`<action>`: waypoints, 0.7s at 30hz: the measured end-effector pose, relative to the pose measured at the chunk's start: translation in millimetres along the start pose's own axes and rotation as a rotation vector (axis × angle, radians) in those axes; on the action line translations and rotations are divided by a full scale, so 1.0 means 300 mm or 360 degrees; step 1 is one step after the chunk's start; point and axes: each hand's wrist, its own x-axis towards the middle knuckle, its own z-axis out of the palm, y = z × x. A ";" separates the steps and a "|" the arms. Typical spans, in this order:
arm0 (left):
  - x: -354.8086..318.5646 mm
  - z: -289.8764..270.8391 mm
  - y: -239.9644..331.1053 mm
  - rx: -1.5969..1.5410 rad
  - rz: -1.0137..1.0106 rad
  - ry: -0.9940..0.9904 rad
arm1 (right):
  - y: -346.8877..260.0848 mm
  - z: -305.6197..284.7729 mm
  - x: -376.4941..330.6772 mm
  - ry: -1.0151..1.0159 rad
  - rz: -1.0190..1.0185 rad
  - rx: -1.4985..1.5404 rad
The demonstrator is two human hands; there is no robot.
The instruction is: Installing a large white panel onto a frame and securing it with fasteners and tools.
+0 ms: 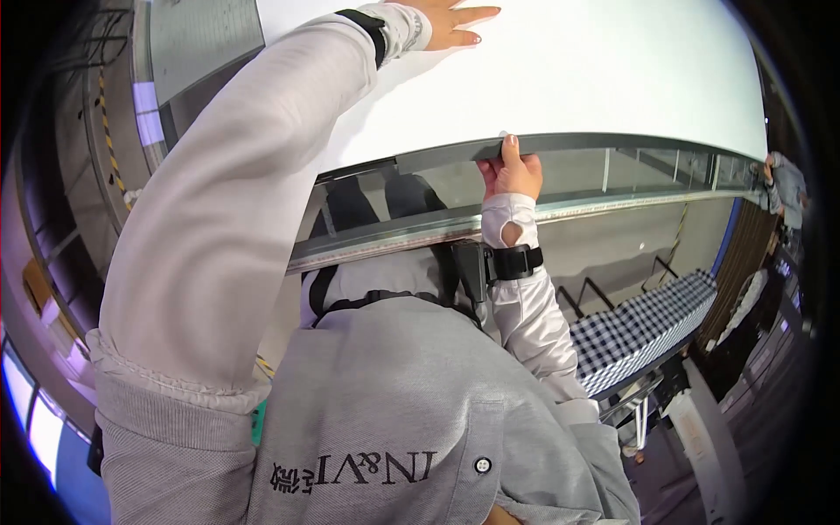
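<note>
A white sheet (604,79) lies beneath the left hand (442,22), whose fingers are splayed wide and flat. Nearer the body, the right hand (516,178) curls, thumb against the worktop's dark edge (612,141); whether its fingers pinch anything I cannot tell. Well apart, right of those fingers, is a checked cloth (643,328)

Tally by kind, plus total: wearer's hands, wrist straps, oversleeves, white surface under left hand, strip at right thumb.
Hands: 2 (left hand, right hand)
Black wrist straps: 2 (left strap, right strap)
White oversleeves: 2 (left oversleeve, right oversleeve)
White surface: 1
Dark grey edge strip: 1
Total: 8
</note>
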 end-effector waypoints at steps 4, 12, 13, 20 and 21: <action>0.059 -0.004 0.013 -0.0140 0.0047 -0.0141 | 0.048 0.003 -0.017 -0.0073 -0.0001 0.0029; 0.212 0.136 0.068 -0.0096 -0.0128 -0.0163 | 0.091 0.035 -0.066 0.0076 0.0022 -0.0007; 0.227 0.135 0.096 -0.0115 -0.0100 -0.0172 | 0.091 0.030 -0.058 0.0074 0.0024 -0.0001; 0.114 0.057 0.093 -0.0109 0.0064 -0.0157 | 0.079 -0.033 -0.070 0.0085 0.0101 -0.0087; 0.081 0.108 0.049 -0.0302 0.0324 0.0270 | 0.075 -0.045 -0.076 0.0088 0.0131 -0.0133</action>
